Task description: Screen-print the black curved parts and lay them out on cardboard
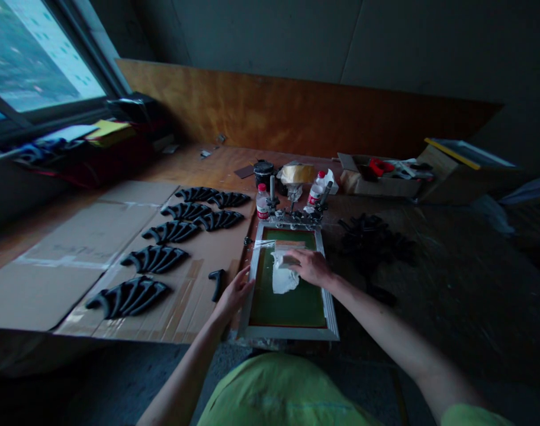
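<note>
A silver-framed printing screen [334, 316] with green mesh lies before me, its far end at a metal clamp [296, 219]. My right hand [313, 267] is over the upper mesh, its fingers closed on a crumpled white cloth or paper [285, 281]. A brownish bar [290, 244] lies just beyond those fingers; whether it is part of what I hold cannot be made out. My left hand [238, 291] grips the screen's left edge with thumb and fingers. Close to its left, a single black curved handle-like part [217, 284] lies on cardboard.
Fanned rows of black curved parts [150, 297] cover the cardboard [74, 248] at left. A dark heap of similar parts [376, 242] lies right. Behind the clamp stand two red-capped bottles [262, 202] and a black tub [263, 173]. A carton [381, 186] holds tools.
</note>
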### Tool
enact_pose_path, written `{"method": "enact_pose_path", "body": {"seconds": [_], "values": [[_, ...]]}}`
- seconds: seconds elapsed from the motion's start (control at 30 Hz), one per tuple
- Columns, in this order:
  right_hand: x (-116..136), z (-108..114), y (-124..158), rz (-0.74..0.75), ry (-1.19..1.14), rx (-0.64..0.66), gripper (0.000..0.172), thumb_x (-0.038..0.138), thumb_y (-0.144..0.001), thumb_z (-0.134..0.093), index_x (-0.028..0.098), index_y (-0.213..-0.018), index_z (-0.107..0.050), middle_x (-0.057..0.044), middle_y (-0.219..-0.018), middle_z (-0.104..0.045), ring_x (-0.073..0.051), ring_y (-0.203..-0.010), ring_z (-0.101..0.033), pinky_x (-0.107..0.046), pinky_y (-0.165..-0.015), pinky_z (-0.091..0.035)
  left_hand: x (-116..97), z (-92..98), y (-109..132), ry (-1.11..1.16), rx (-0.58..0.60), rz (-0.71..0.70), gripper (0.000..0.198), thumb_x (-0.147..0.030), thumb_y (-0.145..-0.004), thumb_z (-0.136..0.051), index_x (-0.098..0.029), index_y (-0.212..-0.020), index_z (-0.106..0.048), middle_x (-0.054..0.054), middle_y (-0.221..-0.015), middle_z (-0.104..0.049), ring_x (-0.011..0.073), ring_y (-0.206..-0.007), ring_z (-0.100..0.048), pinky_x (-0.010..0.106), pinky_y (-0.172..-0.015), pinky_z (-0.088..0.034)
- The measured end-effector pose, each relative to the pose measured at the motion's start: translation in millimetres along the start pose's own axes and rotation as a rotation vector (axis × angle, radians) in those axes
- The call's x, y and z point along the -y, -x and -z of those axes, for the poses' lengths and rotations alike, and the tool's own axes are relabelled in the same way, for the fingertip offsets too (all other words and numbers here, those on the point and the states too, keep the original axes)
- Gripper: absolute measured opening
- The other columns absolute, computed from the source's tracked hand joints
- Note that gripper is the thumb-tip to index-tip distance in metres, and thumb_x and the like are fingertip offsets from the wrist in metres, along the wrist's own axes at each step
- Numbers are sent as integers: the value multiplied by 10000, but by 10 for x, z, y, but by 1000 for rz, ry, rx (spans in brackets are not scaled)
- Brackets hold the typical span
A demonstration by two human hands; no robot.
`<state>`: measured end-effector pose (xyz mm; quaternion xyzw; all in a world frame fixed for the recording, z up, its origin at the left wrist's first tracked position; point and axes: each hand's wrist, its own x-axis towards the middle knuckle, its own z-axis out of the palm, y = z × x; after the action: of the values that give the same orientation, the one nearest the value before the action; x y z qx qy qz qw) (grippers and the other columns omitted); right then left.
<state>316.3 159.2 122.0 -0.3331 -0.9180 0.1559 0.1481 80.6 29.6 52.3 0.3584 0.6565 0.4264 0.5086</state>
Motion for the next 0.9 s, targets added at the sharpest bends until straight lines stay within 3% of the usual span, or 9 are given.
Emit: {"method": "enact_pose_path", "body": {"seconds": [0.1, 0.17, 0.27, 0.4, 0.53, 0.67, 0.77, 0.83, 0.9], "values": [[-167, 290, -272, -136, -17, -129, 551, 291, -809, -694, 317, -1333, -524, -10, -1044, -717, -183, -872, -662, -277, -758, -486, -312, 85, 98, 22, 31, -10, 863, -587, -701, -676, -188, -1426, -431, -26, -663, -617, 113, -494, -504, 200, -442, -346], [-388, 497, -292, -240, -41, -247, 511, 336, -848, -650, 269, -1341, -532, -18, -922, -731, -171, -779, -669, -260, -713, -488, -571, 132, 167, 45, -4, -26, 762, -629, -699, -657, -175, -1304, -562, 6, -741, -656, 123, -544, -537, 206, -461, -372], [-744, 659, -87, -425, -66, -401, 299, 302, -901, -552, 146, -1127, -671, -36, -811, -736, -141, -702, -667, -219, -651, -496, -975, 133, 192, 103, -80, -104, 667, -714, -743, -543, -148, -1070, -674, 48, -804, -682, 155, -625, -592, 233, -522, -435], [-794, 314, 302, -438, -85, -263, 257, 294, -875, -542, 153, -701, -668, -19, -724, -732, -78, -587, -611, -181, -578, -509, -1479, 19, -4, 269, -175, -371, 616, -695, -796, -495, -147, -1045, -629, 88, -949, -702, 188, -814, -656, 278, -700, -515], [-467, -322, 474, -287, 4, -25, 216, 357, -763, -746, 159, -776, -663, -66, -862, -703, -172, -845, -648, -273, -768, -510, -1775, -80, -225, 324, -222, -500, 547, -677, -826, -463, -167, -981, -587, 65, -845, -695, 179, -830, -676, 295, -746, -530], [-228, -582, 447, -369, 103, 105, 127, 285, -893, -603, 160, -870, -591, -116, -932, -670, -217, -924, -621, -308, -800, -459, -1462, -277, -84, 309, -279, -379, 597, -702, -818, -444, -175, -1073, -558, 60, -824, -699, 170, -745, -673, 281, -668, -529], [56, -586, 415, -497, 11, 56, 133, 301, -944, -513, 178, -925, -564, -96, -882, -672, -206, -848, -625, -291, -721, -449, -927, -595, 224, 217, 54, 34, 677, -738, -744, -523, -131, -1034, -605, 140, -821, -714, 241, -742, -686, 307, -585, -523], [301, -583, 413, -418, -39, -31, 119, 302, -937, -522, 191, -934, -564, -101, -931, -667, -219, -911, -614, -308, -759, -457, -613, -785, 389, 266, 187, 204, 659, -734, -740, -535, -150, -1035, -611, 165, -926, -716, 278, -866, -694, 335, -634, -542], [444, -563, 448, -211, -115, -82, 77, 273, -925, -543, 207, -939, -580, -86, -984, -665, -214, -990, -594, -318, -833, -459, -400, -828, 438, 354, 140, 262, 594, -706, -749, -549, -160, -977, -598, 147, -957, -707, 273, -913, -694, 341, -684, -549]]}}
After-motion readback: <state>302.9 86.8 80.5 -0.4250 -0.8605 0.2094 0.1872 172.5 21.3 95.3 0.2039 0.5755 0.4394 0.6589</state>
